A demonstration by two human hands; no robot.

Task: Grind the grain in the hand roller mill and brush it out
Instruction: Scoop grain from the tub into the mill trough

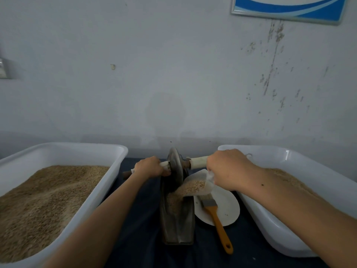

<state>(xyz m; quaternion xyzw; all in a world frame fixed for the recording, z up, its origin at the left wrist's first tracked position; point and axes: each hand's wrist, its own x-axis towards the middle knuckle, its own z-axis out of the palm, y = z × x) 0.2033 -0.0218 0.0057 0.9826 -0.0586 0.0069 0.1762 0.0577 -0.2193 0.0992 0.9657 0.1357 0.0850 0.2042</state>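
Fingers (149, 169) round mill handle (199, 162)

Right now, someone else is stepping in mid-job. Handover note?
Left hand grips the left handle of the roller.
Right hand grips the right handle and also holds a white scoop, tipped, spilling grain into the trough.
Brush lies untouched on the plate, right of the trough.
Left tub is full of grain; right tub holds some.
Done: trough is being loaded.
Left: finish pouring, roll the wheel over the grain, then brush it out.
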